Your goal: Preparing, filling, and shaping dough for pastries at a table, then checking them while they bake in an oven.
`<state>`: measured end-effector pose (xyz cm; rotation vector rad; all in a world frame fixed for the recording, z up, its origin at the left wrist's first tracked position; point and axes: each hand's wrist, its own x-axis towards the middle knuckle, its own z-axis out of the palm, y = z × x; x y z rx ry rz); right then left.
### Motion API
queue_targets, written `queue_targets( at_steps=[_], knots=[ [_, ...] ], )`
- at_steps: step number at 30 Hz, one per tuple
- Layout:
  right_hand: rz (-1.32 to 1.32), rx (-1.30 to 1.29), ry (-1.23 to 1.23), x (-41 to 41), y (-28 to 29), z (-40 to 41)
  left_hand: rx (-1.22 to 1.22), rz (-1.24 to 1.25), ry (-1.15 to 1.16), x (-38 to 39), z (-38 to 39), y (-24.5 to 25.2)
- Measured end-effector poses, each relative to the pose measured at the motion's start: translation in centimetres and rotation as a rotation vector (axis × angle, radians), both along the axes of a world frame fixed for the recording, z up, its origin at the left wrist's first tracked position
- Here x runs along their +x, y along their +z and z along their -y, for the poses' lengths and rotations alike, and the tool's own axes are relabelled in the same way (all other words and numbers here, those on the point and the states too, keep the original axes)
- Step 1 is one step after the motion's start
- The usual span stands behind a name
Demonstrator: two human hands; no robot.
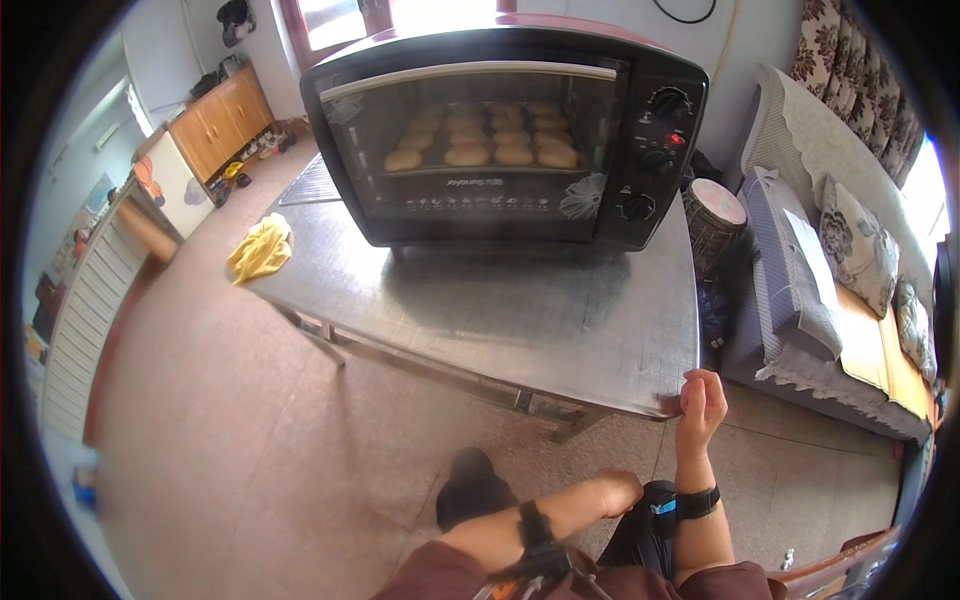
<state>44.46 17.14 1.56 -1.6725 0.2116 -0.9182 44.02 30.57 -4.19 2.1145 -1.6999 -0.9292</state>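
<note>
A black countertop oven (487, 232) with its glass door closed stands on a stainless steel table (525, 322). Behind the glass, several round pale-golden buns (469, 154) sit in rows, and a red light glows on the control panel beside three knobs. My right hand (703, 401) is at the table's near right corner, its fingers curled and holding no object that I can see. My left hand (621, 491) is near my knee, below the table's edge, with its fingers bent down and mostly hidden.
A yellow cloth (262, 249) lies on the table's left corner, near a wire rack (311, 181). To the right are a patterned drum-like stool (716, 206) and a sofa (780, 300) with cushions. A wooden cabinet (221, 124) stands at the back left.
</note>
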Motion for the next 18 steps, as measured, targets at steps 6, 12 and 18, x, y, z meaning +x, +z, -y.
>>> queue_targets(
  at_steps=[6,12,18],
  knots=[
    [0.028,-0.072,-0.038,0.3,-0.3,-0.8,0.094,-0.067,0.074,0.1,0.2,0.6],
    [0.005,0.028,0.031,-0.4,-0.1,-0.4,0.122,-0.152,0.105,0.3,0.5,1.7],
    [-0.401,-0.308,0.089,1.4,5.8,-1.9,-0.056,-0.021,0.028,-0.2,-0.6,0.1]
  ],
)
